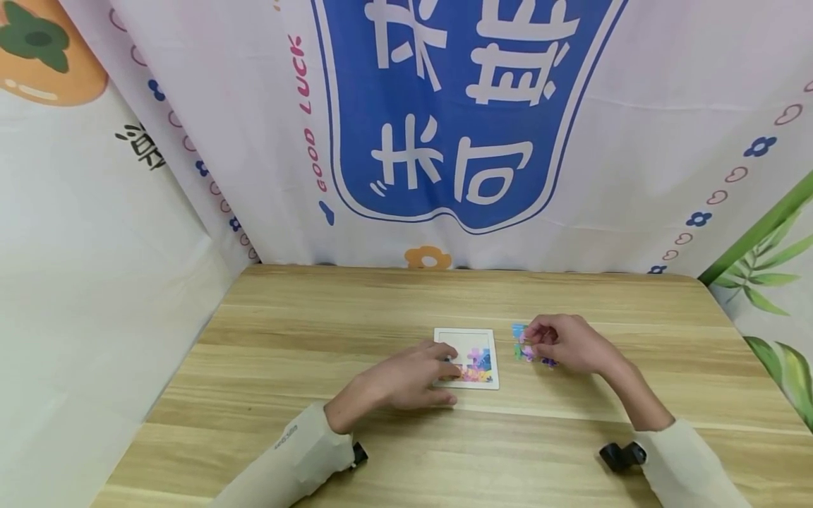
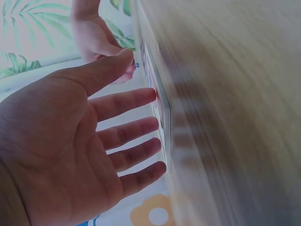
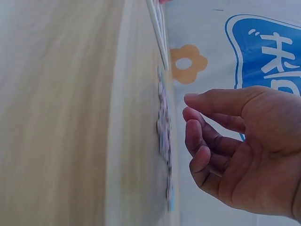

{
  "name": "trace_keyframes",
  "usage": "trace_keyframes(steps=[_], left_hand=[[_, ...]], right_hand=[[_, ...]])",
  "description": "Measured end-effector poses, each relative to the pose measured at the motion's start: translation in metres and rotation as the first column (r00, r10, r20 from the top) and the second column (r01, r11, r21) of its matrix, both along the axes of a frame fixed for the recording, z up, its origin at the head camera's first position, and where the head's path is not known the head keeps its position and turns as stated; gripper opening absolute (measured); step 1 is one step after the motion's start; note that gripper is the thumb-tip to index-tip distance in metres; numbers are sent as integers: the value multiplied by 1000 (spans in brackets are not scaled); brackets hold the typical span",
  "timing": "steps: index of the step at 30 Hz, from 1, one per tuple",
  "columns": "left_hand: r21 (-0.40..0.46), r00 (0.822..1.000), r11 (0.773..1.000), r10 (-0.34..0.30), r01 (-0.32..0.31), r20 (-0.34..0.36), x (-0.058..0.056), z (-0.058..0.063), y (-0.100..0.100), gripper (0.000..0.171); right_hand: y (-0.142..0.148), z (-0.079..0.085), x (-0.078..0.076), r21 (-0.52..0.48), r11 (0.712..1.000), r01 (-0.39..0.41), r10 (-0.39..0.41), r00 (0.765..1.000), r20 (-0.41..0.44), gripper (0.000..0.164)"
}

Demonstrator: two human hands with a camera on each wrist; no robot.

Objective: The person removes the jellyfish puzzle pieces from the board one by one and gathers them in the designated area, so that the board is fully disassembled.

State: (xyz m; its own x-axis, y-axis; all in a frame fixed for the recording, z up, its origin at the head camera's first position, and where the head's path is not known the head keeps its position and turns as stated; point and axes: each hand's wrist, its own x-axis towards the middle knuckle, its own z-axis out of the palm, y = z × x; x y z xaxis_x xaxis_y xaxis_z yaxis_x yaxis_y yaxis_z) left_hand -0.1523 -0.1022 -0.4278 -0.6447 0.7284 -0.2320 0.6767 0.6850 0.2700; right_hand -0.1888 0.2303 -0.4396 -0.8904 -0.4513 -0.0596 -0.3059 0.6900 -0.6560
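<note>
A white puzzle tray (image 1: 466,341) lies on the table, with colourful pieces filling its lower and right parts and bare board at the upper left. Over its left side spreads my left hand (image 1: 413,375), fingers extended and fingertips right at the tray's surface in the left wrist view. To the right of the tray, loose jigsaw pieces (image 1: 528,353) in blue, green, pink and purple lie in a cluster. Just above these hovers my right hand (image 1: 571,343), thumb and fingers loosely bent; in the right wrist view no piece shows between the fingertips.
The wood-grain table (image 1: 305,339) stretches round the tray and pieces. A printed curtain (image 1: 254,141) hangs along its far edge, and a pale cloth (image 1: 95,282) hangs on the left. Black wrist devices (image 1: 622,456) sit at both sleeves.
</note>
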Motion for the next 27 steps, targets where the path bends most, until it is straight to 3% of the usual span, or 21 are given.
trace_keyframes(steps=[7,17,27], left_hand=[[-1,1000,1000,-17,17,-3,-2,-3,6,51],[7,999,999,-53,53,-6,-7,-1,18,51],[0,1000,1000,-17,18,22,-9,-2,23,50]], right_hand=[[-16,1,-2,-33,999,-36,37,999,30,12],[-41,-2,-9,-20,996,-86,86,996,0,14],[-58,-4,-12,-23,994,-109,109,994,22,17]])
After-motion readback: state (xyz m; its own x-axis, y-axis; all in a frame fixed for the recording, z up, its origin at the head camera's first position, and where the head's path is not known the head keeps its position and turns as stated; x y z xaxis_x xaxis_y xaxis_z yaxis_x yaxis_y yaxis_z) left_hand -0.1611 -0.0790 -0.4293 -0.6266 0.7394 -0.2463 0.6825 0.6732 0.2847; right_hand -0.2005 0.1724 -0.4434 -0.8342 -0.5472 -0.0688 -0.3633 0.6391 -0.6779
